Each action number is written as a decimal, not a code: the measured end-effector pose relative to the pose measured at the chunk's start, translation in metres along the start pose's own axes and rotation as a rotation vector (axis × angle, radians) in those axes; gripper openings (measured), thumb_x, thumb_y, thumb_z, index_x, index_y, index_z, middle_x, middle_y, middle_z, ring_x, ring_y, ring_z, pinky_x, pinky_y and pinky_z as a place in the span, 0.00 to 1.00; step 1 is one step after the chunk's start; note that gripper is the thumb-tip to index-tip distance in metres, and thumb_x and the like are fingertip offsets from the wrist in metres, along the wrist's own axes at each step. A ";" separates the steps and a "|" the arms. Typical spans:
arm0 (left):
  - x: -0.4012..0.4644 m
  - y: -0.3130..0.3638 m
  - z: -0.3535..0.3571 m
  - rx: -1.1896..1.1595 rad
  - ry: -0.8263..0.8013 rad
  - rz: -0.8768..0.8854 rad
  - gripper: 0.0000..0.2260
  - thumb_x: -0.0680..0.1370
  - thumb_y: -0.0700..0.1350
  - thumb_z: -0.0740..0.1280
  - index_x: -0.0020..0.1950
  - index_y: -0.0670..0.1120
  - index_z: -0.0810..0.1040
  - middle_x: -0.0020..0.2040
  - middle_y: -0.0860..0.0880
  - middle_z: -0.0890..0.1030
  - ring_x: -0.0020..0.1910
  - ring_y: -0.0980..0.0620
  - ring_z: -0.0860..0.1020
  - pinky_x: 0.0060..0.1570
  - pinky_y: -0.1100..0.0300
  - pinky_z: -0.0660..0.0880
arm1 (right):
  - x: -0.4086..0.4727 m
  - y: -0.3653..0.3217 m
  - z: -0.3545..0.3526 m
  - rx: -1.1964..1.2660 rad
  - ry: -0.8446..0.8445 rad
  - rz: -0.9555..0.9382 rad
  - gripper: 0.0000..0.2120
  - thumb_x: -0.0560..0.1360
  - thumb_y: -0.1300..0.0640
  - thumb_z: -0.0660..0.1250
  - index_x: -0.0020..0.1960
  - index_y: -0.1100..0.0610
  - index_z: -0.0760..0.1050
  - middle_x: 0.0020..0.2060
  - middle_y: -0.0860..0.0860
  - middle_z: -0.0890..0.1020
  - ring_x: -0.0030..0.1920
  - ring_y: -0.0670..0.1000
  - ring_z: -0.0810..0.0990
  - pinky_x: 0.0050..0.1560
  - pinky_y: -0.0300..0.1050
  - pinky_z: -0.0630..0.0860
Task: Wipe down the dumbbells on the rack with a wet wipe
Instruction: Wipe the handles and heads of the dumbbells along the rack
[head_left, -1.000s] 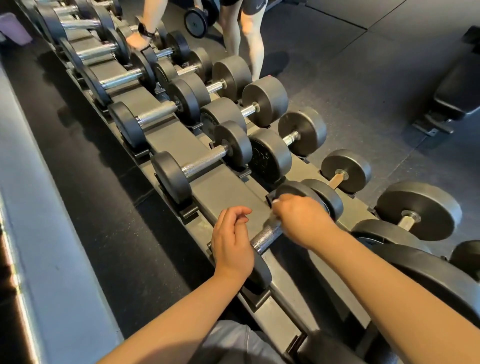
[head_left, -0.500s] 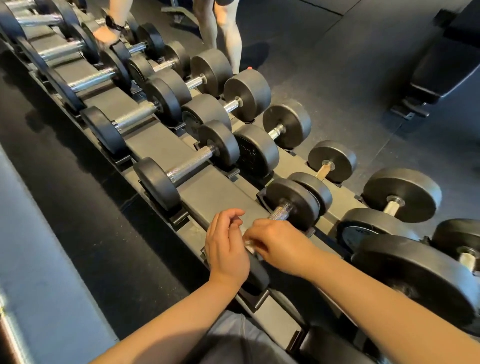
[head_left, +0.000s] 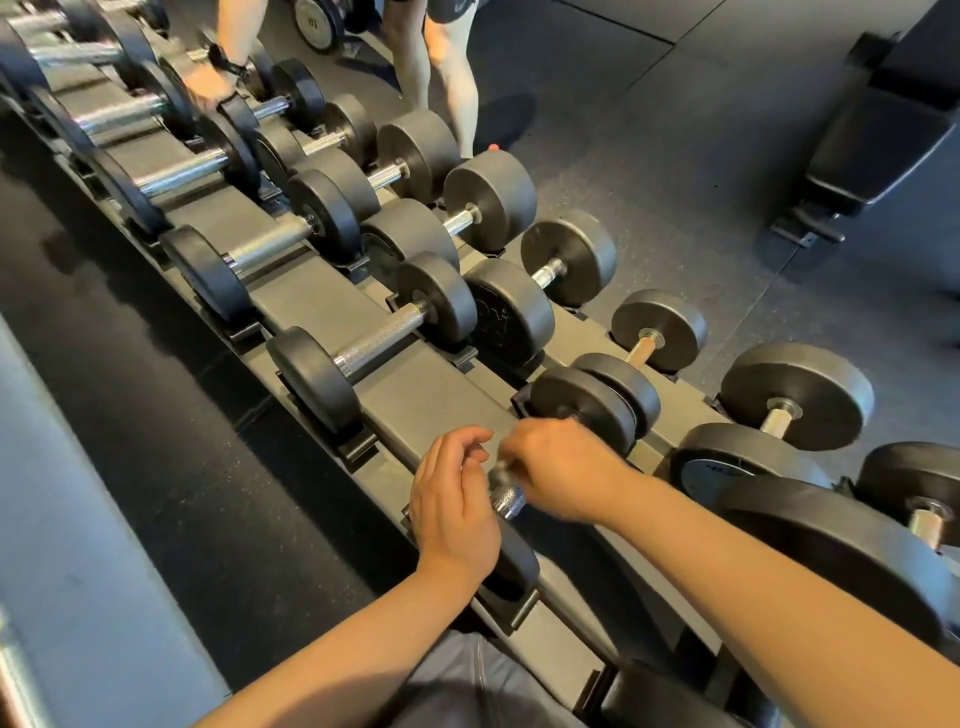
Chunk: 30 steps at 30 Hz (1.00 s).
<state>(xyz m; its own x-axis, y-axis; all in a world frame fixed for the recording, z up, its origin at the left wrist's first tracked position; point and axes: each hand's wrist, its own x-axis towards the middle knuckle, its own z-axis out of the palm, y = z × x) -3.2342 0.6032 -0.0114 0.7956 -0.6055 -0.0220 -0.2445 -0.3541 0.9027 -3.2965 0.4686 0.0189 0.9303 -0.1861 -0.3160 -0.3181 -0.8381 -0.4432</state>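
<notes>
The nearest dumbbell lies across the dark rack (head_left: 415, 395), its black far head (head_left: 582, 408) showing beyond my hands. My right hand (head_left: 563, 470) grips its knurled steel handle (head_left: 508, 500), of which only a short stretch shows. My left hand (head_left: 452, 512) rests over the dumbbell's near head, fingers loosely curled and holding nothing I can see. No wet wipe shows; anything under my right palm is hidden. Another dumbbell (head_left: 374, 343) sits one slot further along the rack.
Several more dumbbells fill both tiers of the rack toward the far left and the near right. Another person stands at the far end, a hand (head_left: 208, 83) on a dumbbell. A black bench (head_left: 883, 135) stands on the floor at the right.
My right hand slid along the handle toward me, then back toward the far head. My left hand stayed on the near end. The view shifted slightly.
</notes>
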 end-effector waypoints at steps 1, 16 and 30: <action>0.000 0.001 0.000 0.002 -0.004 0.004 0.11 0.76 0.54 0.52 0.52 0.63 0.72 0.49 0.60 0.76 0.51 0.57 0.76 0.52 0.46 0.76 | -0.002 -0.010 0.002 0.080 -0.021 -0.055 0.08 0.78 0.55 0.62 0.54 0.55 0.77 0.48 0.50 0.77 0.47 0.49 0.77 0.51 0.44 0.74; 0.000 0.002 0.002 -0.016 0.034 0.022 0.12 0.76 0.51 0.51 0.54 0.63 0.71 0.53 0.59 0.74 0.56 0.57 0.76 0.53 0.44 0.76 | 0.004 0.024 -0.007 -0.273 -0.009 0.252 0.16 0.74 0.59 0.68 0.60 0.56 0.71 0.53 0.53 0.75 0.48 0.54 0.79 0.45 0.46 0.77; 0.001 0.000 0.002 -0.056 0.031 0.024 0.13 0.76 0.49 0.53 0.55 0.62 0.71 0.54 0.63 0.74 0.55 0.55 0.76 0.53 0.41 0.76 | 0.006 0.013 -0.014 -0.304 -0.050 0.236 0.17 0.74 0.62 0.67 0.61 0.60 0.70 0.56 0.56 0.73 0.51 0.58 0.79 0.44 0.49 0.78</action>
<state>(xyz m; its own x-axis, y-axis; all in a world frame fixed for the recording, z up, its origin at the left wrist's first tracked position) -3.2344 0.6011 -0.0121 0.8069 -0.5906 0.0129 -0.2330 -0.2982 0.9256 -3.2924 0.4497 0.0234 0.8258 -0.3730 -0.4230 -0.4467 -0.8904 -0.0869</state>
